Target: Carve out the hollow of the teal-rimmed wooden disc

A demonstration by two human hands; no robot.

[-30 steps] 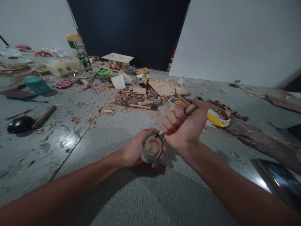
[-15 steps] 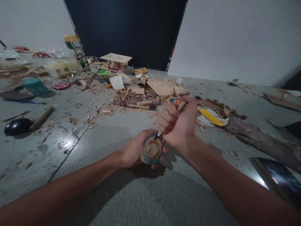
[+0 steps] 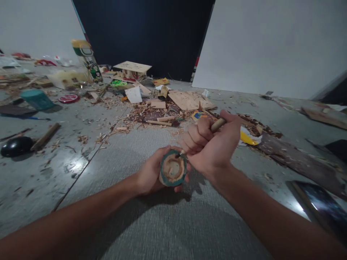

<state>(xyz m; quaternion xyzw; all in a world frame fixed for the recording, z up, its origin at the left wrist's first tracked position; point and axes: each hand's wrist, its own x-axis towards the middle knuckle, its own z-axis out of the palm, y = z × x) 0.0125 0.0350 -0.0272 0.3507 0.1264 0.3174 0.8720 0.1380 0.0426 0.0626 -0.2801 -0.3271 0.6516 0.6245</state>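
My left hand (image 3: 151, 171) is wrapped round a round wooden piece (image 3: 166, 177) with a teal rim and a hollowed brown middle, its face turned up toward me. In my right hand (image 3: 211, 144) a carving gouge (image 3: 218, 124) is gripped, its wooden handle sticking out past the thumb. The gouge's dark metal tip meets the upper right part of the wooden piece's face. My fingers hide most of the handle, and the underside of the wooden piece is out of sight.
Wood shavings, sticks and a flat board (image 3: 189, 99) lie across the floor ahead. A black rounded object (image 3: 17, 146) and a teal block (image 3: 38, 99) are at left. A yellow-handled tool (image 3: 248, 138), bark (image 3: 295, 155) and a phone (image 3: 322, 202) are at right.
My right hand has shifted right, its gouge handle leaning over further. The wooden piece has moved slightly left and its face has tilted more toward me.
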